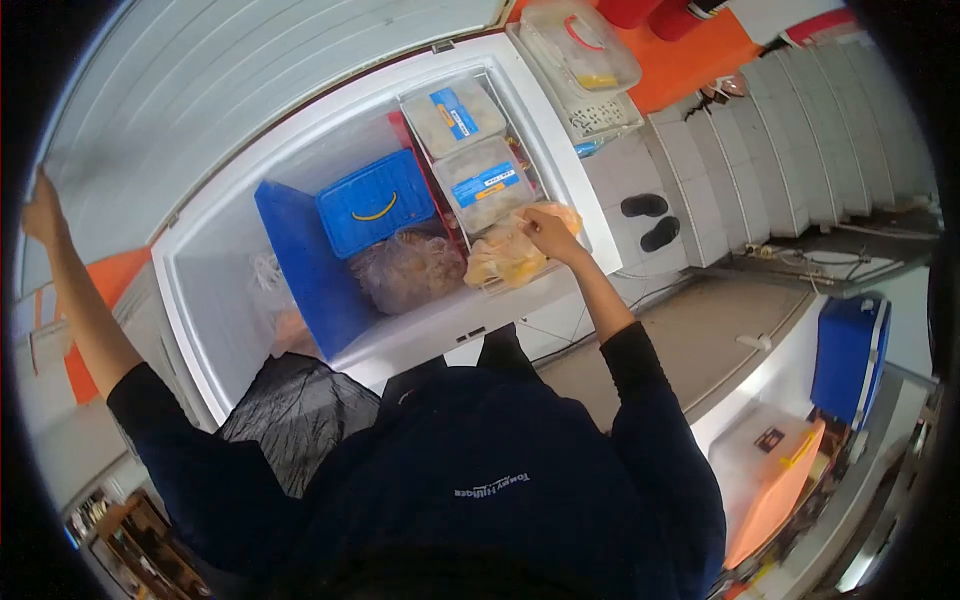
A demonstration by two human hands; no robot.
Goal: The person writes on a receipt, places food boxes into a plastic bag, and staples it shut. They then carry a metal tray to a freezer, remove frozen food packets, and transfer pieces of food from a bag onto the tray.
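A white chest freezer (545, 130) stands open in front of me. At far left, my left hand (45, 212) grips the edge of its raised lid (230, 70). My right hand (552, 238) is closed on a thin plastic bag (505, 255) with yellow-orange contents, at the near end of a wire basket (408, 115). Two clear containers (455, 118) with blue labels sit in that basket. Left of it are a blue lidded box (375, 203) with a yellow handle and a clear bag (410, 270) of brownish contents. A blue panel (310, 270) stands upright beside them.
A black crinkled bag (300, 415) hangs at the freezer's near left edge. Clear tubs (580, 50) stand beyond its right end. Black slippers (658, 220) lie on the tiles near steps (780, 130). A blue cooler (850, 360) and an orange-lidded container (780, 490) are at right.
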